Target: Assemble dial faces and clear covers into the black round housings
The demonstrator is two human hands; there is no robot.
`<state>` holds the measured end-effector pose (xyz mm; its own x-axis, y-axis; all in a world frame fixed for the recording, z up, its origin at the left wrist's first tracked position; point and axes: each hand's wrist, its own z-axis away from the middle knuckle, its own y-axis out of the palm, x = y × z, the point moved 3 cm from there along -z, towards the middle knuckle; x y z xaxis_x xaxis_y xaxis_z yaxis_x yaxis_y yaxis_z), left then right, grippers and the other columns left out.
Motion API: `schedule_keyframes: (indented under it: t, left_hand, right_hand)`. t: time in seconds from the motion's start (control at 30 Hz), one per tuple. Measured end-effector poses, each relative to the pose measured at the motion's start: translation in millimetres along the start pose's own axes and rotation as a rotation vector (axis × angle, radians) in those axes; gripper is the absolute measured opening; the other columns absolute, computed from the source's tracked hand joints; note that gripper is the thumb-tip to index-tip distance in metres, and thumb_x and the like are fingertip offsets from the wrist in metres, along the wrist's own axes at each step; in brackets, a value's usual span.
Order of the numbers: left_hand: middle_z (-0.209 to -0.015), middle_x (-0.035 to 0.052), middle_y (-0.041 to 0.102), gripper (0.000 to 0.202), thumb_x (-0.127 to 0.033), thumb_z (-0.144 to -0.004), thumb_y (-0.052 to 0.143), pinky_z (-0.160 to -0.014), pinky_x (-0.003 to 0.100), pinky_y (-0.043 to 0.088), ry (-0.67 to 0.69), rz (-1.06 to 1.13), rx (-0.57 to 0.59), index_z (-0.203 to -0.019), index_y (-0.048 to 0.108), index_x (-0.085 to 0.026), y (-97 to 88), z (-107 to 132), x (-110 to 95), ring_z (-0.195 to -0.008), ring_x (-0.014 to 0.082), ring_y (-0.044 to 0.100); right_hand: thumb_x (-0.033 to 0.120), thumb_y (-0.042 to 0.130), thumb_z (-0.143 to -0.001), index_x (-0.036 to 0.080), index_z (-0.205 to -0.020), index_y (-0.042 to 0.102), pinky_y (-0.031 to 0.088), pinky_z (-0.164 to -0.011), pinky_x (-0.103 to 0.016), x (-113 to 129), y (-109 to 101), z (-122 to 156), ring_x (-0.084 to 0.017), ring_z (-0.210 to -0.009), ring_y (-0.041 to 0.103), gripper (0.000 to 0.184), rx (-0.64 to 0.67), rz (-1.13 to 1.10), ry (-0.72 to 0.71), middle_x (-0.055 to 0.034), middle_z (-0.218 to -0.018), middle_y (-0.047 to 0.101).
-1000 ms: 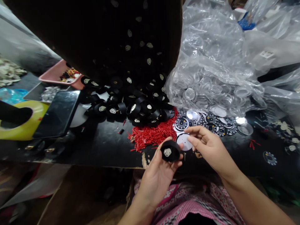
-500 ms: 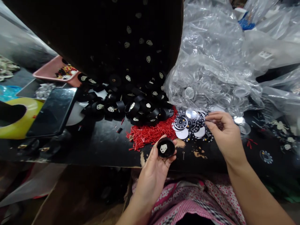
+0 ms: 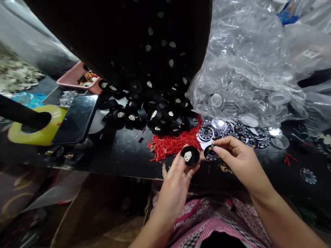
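Observation:
My left hand [image 3: 176,181] is closed around a round black casing [image 3: 190,155] with a pale metal piece inside, held just above the table's front edge. My right hand [image 3: 239,159] pinches a black dial disc with white markings [image 3: 210,153] right beside that casing. Behind the hands lies a heap of small red sticks [image 3: 173,142]. More printed dial discs [image 3: 232,132] are spread to the right of the sticks. A pile of the same black casings [image 3: 152,110] spills from a large dark container [image 3: 124,38] at the back.
A clear plastic bag [image 3: 248,72] full of transparent round covers fills the back right. A dark phone [image 3: 76,119] leans on a yellow ring [image 3: 36,125] at the left. A pink tray [image 3: 77,77] sits behind it. The black tabletop [image 3: 116,155] ends near my lap.
My right hand reached back to the spread of dial discs, took one, and has brought it forward next to the black casing. My left hand kept hold of the casing.

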<state>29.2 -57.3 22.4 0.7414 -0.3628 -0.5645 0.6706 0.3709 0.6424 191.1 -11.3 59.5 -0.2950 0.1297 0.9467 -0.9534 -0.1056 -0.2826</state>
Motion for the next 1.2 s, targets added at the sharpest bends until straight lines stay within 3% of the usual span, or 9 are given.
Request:
schedule_keyframes:
  t: [0.2,0.37,0.57,0.67,0.73,0.83,1.0,1.2]
  left_hand:
    - [-0.138,-0.0001,0.064,0.028,-0.036,-0.091,0.064,-0.105,0.042,0.050,-0.015,-0.139,0.055,-0.118,0.071,-0.035,-1.6,6.7,11.7,-0.131,0.0262,0.056]
    - [-0.143,0.0013,0.059,0.036,-0.039,-0.089,0.066,-0.104,0.041,0.051,0.023,-0.341,0.078,-0.125,0.067,-0.036,-13.3,7.5,8.8,-0.132,0.0271,0.054]
    - [-0.132,0.0027,0.068,0.034,-0.025,-0.087,0.068,-0.108,0.033,0.046,0.043,-0.412,0.174,-0.121,0.067,-0.029,-7.1,9.2,3.6,-0.126,0.0205,0.060]
    - [-0.128,0.0026,0.070,0.033,-0.015,-0.086,0.063,-0.107,0.031,0.046,0.058,-0.548,0.201,-0.118,0.067,-0.027,-10.3,14.3,8.3,-0.123,0.0186,0.062]
    - [-0.124,0.0028,0.072,0.034,-0.014,-0.086,0.061,-0.101,0.031,0.050,0.046,-0.657,0.216,-0.116,0.066,-0.026,-16.8,19.7,10.6,-0.115,0.0189,0.066]
    - [-0.120,0.0038,0.074,0.031,-0.017,-0.085,0.063,-0.096,0.033,0.053,0.046,-0.750,0.155,-0.114,0.067,-0.026,-30.8,27.2,6.9,-0.109,0.0206,0.069]
    - [-0.117,0.0034,0.074,0.030,-0.029,-0.087,0.067,-0.099,0.036,0.052,0.105,-0.443,-0.121,-0.116,0.064,-0.027,-52.6,27.0,-6.5,-0.113,0.0217,0.068]
    - [-0.114,0.0062,0.074,0.025,-0.028,-0.084,0.068,-0.105,0.043,0.049,0.123,-0.136,-0.164,-0.109,0.063,-0.023,-44.1,16.3,-12.3,-0.116,0.0249,0.066]
  right_hand:
    - [0.017,0.058,-0.092,0.022,-0.096,0.065,0.048,-0.078,-0.029,22.5,24.4,6.8,-0.015,-0.086,0.063,0.010,0.118,0.264,-0.206,-0.0009,-0.093,0.067]
    - [0.016,0.058,-0.089,0.021,-0.082,0.055,0.046,-0.067,-0.028,20.7,25.5,2.8,-0.014,-0.073,0.058,0.009,0.140,0.368,-0.149,0.0008,-0.081,0.061]
    - [0.023,0.060,-0.089,0.023,-0.098,0.057,0.048,-0.068,-0.029,8.5,18.7,5.7,-0.016,-0.077,0.061,0.009,0.250,0.245,-0.032,0.0001,-0.089,0.064]
    - [0.017,0.055,-0.090,0.026,-0.105,0.057,0.050,-0.079,-0.029,2.9,16.6,19.8,-0.016,-0.091,0.064,0.017,0.375,0.215,-0.067,0.0002,-0.101,0.067]
    - [0.014,0.055,-0.091,0.028,-0.110,0.058,0.048,-0.083,-0.028,0.8,14.0,28.8,-0.014,-0.096,0.064,0.024,0.392,0.265,-0.112,0.0016,-0.105,0.068]
    - [0.019,0.058,-0.093,0.029,-0.113,0.061,0.047,-0.085,-0.028,-0.7,15.3,31.2,-0.014,-0.096,0.065,0.023,0.429,0.320,-0.163,0.0024,-0.107,0.070]
    - [0.017,0.053,-0.095,0.019,-0.093,0.067,0.040,-0.085,-0.038,1.4,34.5,3.4,-0.023,-0.093,0.064,0.014,0.302,0.757,-0.271,-0.0043,-0.095,0.073]
    - [0.023,0.052,-0.096,0.014,-0.090,0.066,0.033,-0.077,-0.040,8.7,68.4,-12.9,-0.027,-0.085,0.063,0.017,0.284,1.094,-0.420,-0.0099,-0.087,0.071]
